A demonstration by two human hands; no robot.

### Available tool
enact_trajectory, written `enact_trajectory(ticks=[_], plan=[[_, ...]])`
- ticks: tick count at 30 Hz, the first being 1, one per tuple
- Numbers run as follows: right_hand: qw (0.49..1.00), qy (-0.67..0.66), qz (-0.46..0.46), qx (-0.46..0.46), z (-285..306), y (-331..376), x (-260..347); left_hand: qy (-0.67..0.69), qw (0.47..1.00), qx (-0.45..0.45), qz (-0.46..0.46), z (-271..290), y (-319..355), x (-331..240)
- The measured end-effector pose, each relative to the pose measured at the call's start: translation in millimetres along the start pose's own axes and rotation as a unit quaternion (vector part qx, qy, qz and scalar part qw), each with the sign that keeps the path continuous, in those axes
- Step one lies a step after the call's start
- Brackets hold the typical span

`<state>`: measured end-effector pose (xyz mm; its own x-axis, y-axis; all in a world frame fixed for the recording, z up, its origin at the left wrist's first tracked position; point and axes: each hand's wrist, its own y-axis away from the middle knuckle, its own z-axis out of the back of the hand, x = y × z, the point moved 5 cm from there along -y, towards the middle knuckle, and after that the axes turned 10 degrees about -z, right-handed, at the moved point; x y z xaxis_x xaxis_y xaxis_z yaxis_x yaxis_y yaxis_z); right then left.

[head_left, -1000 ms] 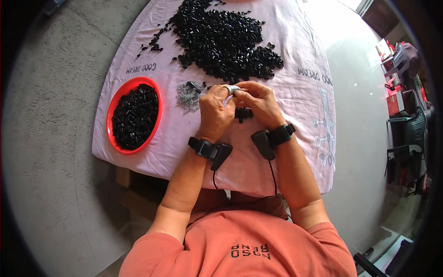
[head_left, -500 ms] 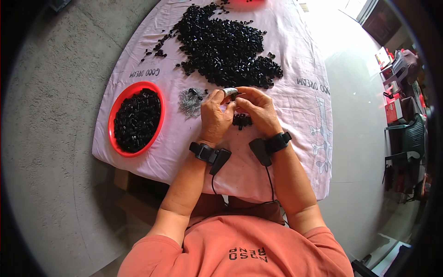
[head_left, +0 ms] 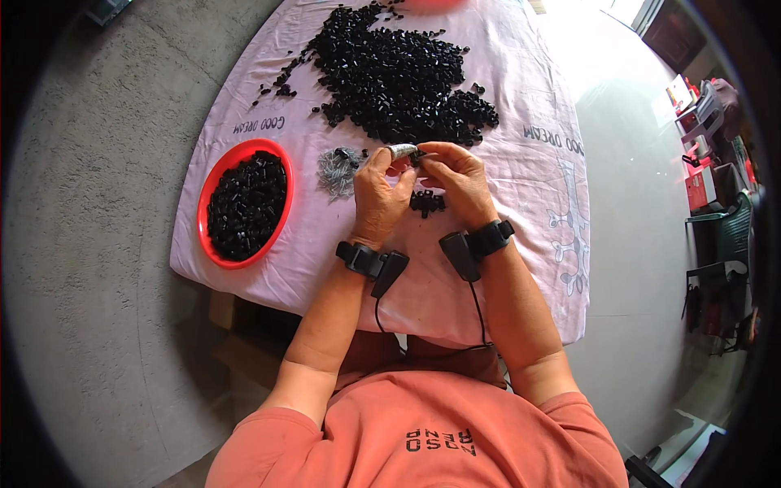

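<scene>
Both hands meet over the cloth-covered table, fingertips close together. My left hand (head_left: 381, 195) has a pale wrapping on one finger and pinches a small black plastic piece (head_left: 416, 157). From the other side my right hand (head_left: 460, 180) closes its thumb and forefinger at the same piece; whether it also holds a thin pin is too small to tell. Just below the fingers lies a little cluster of black pieces (head_left: 426, 203). Beside my left hand is a heap of thin silvery pins (head_left: 336, 173). Beyond the hands spreads a large pile of black plastic pieces (head_left: 399, 77).
A red round basin (head_left: 202, 230) full of black pieces sits at the table's left. Another red container (head_left: 435, 3) shows at the far edge. Black wrist devices with cables (head_left: 480, 313) are strapped to both wrists. Chairs (head_left: 735, 236) and other goods stand along the right side.
Both hands remain together at the small black piece, with slight finger movement. The whole view has shifted a little, so the table and basin appear slightly higher and farther right.
</scene>
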<state>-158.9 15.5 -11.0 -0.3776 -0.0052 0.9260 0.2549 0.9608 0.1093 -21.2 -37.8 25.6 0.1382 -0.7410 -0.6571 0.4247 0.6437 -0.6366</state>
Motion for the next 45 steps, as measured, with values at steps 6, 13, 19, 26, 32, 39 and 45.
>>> enact_trajectory(ticks=[6,13,19,26,32,39,45], plan=[[1.000,-0.001,-0.005,-0.008,-1.4,1.8,-0.1,0.005,1.000,-0.010,0.002,-0.8,1.4,5.2],[1.000,0.010,0.005,-0.010,0.5,0.8,-0.1,0.003,1.000,-0.008,-0.001,-0.3,-0.9,-0.1],[1.000,-0.011,-0.007,0.005,1.6,-1.2,-3.7,-0.009,1.000,0.021,-0.018,0.3,-1.6,2.0],[1.000,-0.004,-0.013,0.022,-4.7,1.9,3.2,0.021,0.999,0.000,-0.028,3.5,-0.3,0.4],[0.999,-0.001,-0.027,0.042,1.1,1.1,-1.9,-0.016,0.998,0.017,-0.057,1.4,-1.9,-14.6],[0.997,-0.015,-0.020,0.073,3.9,2.3,-1.1,-0.058,0.997,0.029,-0.038,-3.7,6.3,-18.1],[0.994,-0.019,-0.008,0.108,-1.0,2.9,4.6,-0.062,0.996,0.033,-0.056,-6.5,9.1,-22.8]])
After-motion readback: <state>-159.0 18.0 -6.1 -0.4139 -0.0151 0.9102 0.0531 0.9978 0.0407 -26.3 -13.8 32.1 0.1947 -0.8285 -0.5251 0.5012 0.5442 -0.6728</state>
